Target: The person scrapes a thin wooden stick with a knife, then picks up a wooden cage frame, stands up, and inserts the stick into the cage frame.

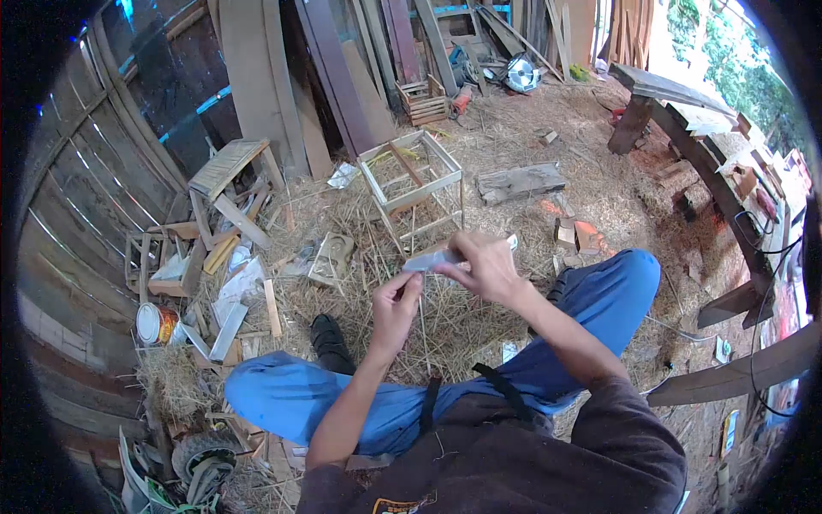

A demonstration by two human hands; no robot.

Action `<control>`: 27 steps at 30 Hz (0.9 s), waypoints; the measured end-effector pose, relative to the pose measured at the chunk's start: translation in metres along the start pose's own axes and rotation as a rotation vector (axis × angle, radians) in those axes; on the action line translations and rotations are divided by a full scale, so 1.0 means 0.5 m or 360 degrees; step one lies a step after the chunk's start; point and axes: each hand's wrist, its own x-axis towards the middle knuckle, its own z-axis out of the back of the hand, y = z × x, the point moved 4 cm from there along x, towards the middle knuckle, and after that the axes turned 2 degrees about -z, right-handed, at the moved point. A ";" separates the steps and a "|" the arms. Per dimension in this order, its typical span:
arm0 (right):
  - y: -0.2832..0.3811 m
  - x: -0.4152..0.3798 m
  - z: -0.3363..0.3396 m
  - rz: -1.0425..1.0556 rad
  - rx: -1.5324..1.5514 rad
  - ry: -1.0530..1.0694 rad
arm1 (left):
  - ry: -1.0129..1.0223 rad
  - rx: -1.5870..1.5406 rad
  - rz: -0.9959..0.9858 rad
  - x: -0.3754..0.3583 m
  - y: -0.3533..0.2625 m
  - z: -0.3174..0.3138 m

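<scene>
Between my two hands, above the straw-covered ground, is a short flat pale grey strip (pixel 431 259); its material is hard to make out. My left hand (pixel 396 310) pinches its near left end between thumb and fingertips. The fingers of my right hand (pixel 488 264) are closed over its right end, which they partly hide. Just beyond the hands stands a small open frame of light wooden slats (pixel 425 201) on thin legs, with a brown slat lying across its top.
A small slatted wooden stool (pixel 228 168) and a paint can (pixel 157 324) are at left. Planks (pixel 272 86) lean on the back wall near a wooden crate (pixel 423 101) and a circular saw (pixel 521 74). A weathered board (pixel 521 182) lies ahead; a long workbench (pixel 715 171) runs along the right.
</scene>
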 end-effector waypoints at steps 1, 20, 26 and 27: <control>0.019 -0.006 -0.003 0.0085 0.0052 -0.0036 | 0.0094 0.0067 -0.0095 -0.001 0.014 0.004; -0.063 0.026 0.054 -0.0466 0.0064 -0.0295 | 0.0130 0.0125 0.0002 -0.013 0.001 -0.017; -0.031 0.016 -0.005 -0.0185 0.0123 -0.0152 | 0.0104 0.0022 0.0087 0.000 0.014 -0.003; -0.068 0.022 -0.002 -0.0460 0.0068 -0.0237 | 0.0151 0.0036 0.0046 0.004 0.007 -0.001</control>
